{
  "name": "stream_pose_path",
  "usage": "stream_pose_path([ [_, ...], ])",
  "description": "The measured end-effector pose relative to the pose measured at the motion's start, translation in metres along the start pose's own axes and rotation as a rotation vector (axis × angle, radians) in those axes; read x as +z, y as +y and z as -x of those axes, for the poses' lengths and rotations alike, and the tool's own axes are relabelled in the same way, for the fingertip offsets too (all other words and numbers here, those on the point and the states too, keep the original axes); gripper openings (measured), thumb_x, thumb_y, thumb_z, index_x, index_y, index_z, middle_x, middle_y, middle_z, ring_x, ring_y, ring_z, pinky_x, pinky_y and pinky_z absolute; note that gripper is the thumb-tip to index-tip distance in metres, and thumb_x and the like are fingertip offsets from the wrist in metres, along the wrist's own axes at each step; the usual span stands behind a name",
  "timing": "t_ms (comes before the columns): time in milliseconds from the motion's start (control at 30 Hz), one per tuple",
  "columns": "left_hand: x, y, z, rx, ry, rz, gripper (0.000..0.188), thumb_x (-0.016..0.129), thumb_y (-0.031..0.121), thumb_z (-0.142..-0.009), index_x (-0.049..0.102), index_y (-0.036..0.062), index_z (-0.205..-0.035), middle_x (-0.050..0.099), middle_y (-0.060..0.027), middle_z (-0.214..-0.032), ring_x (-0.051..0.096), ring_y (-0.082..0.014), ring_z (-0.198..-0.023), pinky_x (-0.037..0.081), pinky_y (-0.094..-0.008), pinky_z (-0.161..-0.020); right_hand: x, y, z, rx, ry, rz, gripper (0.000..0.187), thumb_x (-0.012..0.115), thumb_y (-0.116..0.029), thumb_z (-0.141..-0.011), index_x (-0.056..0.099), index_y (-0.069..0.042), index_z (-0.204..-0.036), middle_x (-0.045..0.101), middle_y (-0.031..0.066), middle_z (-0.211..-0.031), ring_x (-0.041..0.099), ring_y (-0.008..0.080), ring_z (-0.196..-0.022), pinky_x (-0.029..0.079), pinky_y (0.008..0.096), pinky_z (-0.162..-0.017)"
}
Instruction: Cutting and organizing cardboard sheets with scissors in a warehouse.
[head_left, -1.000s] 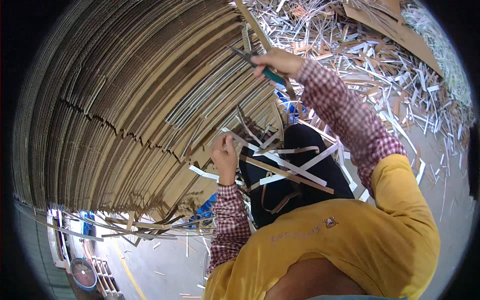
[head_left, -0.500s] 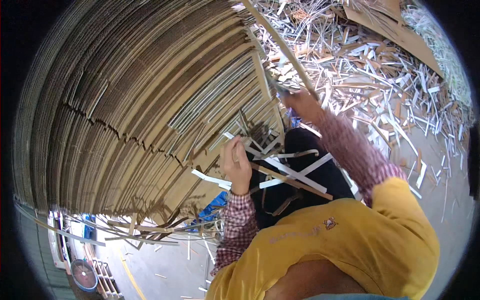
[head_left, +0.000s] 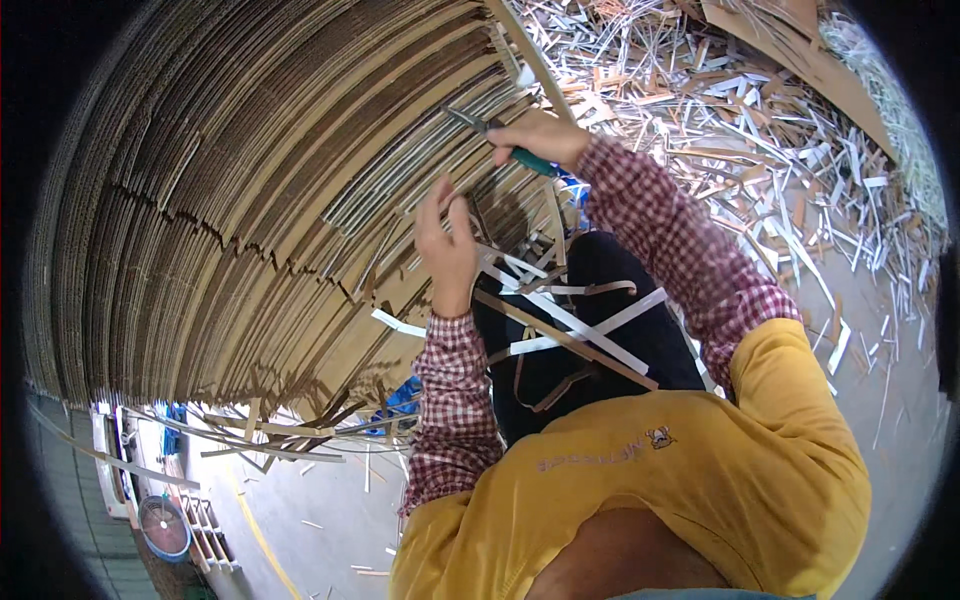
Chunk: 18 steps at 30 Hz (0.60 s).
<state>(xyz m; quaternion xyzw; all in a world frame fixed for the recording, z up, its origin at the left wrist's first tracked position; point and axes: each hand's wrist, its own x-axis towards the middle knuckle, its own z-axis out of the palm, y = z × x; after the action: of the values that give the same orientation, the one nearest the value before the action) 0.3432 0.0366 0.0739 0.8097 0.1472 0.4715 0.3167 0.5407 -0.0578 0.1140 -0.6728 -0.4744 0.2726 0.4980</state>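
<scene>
My right hand (head_left: 540,138) is closed round a green-handled hand tool (head_left: 533,161) with a dark, pointed metal end. The metal end points left over the layered edges of a tall cardboard stack (head_left: 270,190). My left hand (head_left: 446,245) is raised just below the tool, in front of the stack. Its fingers are partly bent and apart, and I see nothing held in them. White and brown cardboard strips (head_left: 590,340) lie crossed over my dark-trousered legs, close to my left wrist.
Cut strips and scraps (head_left: 740,150) cover the floor at the right and far right. A large cardboard sheet (head_left: 800,65) lies at the upper right. Bent strips (head_left: 280,428) hang below the stack at left. A round fan (head_left: 164,528) stands at the lower left.
My right hand has swung left and upward with the tool, from beside the stack's right edge to over its layers. My left hand has risen slightly towards it.
</scene>
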Motion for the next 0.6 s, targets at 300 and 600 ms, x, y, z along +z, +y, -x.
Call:
stream_pose_path([
  [300,-0.005,0.035,0.0,0.276,-0.014,0.059,0.027,0.045,0.009,-0.084,0.052,-0.0036,-0.107,0.053,-0.0192,-0.104,0.052,-0.0318,-0.091,0.042,-0.0357,-0.08,0.065,-0.026,0.079,-0.045,0.08,0.35,0.038,0.054,-0.033,-0.077,0.059,0.004,-0.086,0.06,0.0209,-0.07,0.061,0.03,-0.066,0.048,0.0389,-0.06],
  [600,-0.021,0.0,0.015,0.046,0.132,0.139,0.027,0.042,0.014,-0.088,0.052,-0.0032,-0.106,0.053,-0.0151,-0.096,0.053,-0.0243,-0.088,0.043,-0.0325,-0.077,0.021,0.012,0.055,-0.022,0.003,0.143,0.04,0.049,-0.044,-0.083,0.067,-0.008,-0.082,0.064,0.0065,-0.076,0.055,0.0137,-0.06,0.045,0.0266,-0.064],
])
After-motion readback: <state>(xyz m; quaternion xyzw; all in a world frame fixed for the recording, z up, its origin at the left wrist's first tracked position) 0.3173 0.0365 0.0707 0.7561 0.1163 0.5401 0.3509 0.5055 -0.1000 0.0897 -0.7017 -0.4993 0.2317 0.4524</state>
